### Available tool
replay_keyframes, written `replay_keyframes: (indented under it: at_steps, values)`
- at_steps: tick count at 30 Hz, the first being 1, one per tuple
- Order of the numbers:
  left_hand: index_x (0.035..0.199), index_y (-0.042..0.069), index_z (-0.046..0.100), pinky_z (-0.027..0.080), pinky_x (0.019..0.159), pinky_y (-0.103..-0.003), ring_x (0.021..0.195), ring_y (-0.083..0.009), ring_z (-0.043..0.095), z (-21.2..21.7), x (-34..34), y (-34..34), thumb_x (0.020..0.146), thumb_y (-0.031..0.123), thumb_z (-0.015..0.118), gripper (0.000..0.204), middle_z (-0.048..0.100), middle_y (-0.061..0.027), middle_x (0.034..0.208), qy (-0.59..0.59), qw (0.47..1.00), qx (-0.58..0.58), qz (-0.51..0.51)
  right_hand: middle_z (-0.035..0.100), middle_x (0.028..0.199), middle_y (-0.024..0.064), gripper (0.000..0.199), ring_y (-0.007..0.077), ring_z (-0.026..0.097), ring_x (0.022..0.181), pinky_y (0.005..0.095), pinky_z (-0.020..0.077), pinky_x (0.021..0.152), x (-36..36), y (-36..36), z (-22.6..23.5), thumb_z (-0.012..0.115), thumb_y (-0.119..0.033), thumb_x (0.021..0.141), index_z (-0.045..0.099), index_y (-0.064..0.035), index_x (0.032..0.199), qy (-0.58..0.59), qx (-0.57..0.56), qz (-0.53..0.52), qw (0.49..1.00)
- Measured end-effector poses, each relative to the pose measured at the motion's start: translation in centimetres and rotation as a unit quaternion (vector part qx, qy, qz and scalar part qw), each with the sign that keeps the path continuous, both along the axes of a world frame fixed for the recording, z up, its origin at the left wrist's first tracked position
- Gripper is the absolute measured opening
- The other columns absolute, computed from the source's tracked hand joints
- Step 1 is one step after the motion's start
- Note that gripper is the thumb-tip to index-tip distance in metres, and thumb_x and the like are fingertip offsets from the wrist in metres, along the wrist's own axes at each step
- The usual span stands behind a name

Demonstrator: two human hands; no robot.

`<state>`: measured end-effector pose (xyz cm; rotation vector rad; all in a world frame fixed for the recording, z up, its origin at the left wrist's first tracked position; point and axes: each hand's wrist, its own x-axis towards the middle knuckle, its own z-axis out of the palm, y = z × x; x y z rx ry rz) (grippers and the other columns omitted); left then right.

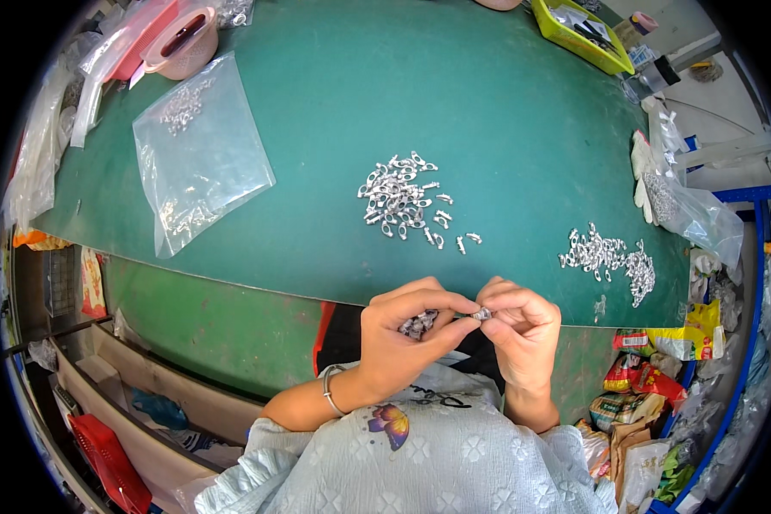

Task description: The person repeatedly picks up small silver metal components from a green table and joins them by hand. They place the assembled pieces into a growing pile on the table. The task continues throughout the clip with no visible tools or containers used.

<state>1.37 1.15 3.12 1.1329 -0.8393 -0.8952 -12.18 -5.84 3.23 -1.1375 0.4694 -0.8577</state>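
Just off the table's near edge, my left hand (pixel 400 334) is closed, with several small silver metal pieces (pixel 418 324) cupped in its palm. Its thumb and forefinger meet at one small silver metal piece (pixel 481 313). My right hand (pixel 522 330) pinches that same piece from the other side, and the fingertips partly cover it. Beyond my hands, a loose pile of small silver pieces with oval rings (pixel 396 195) lies on the green table (pixel 334 94). To the right are two smaller heaps, one of ringed pieces (pixel 593 253) and one of finer pieces (pixel 640 274).
A clear plastic bag (pixel 201 167) with small parts lies flat at the left. Pink baskets (pixel 184 51) stand at the far left, a yellow-green tray (pixel 578 36) at the far right. A white glove (pixel 642 176) and another bag (pixel 702 214) rest on the right edge.
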Motion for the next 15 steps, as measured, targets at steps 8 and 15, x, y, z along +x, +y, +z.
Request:
replay_keyframes:
  at_steps: [8,15]
  values:
    - [0.082,0.000,0.066,0.032,0.047,-0.021,0.053,-0.0056,0.043,-0.37,0.05,-0.02,0.064,-0.009,0.069,0.020,0.051,-0.0022,0.060,-0.011,0.999,-0.034,0.006,0.060,0.086,0.0142,0.019,0.0192,0.054,0.080,0.0284,0.0440,0.069,-0.08,0.00,-0.21,0.065,0.008,0.072,0.060,0.0079,0.090,-0.005,0.015,0.012,1.000]
    - [0.083,0.000,0.067,0.031,0.046,-0.021,0.051,-0.0050,0.042,-0.34,0.05,0.16,0.065,-0.007,0.070,0.020,0.050,-0.0019,0.059,-0.017,0.999,-0.045,0.006,0.059,0.084,0.0135,0.020,0.0191,0.051,0.077,0.0291,0.0428,0.067,0.08,0.21,0.28,0.067,0.007,0.071,0.060,0.0080,0.089,-0.014,-0.002,0.001,1.000]
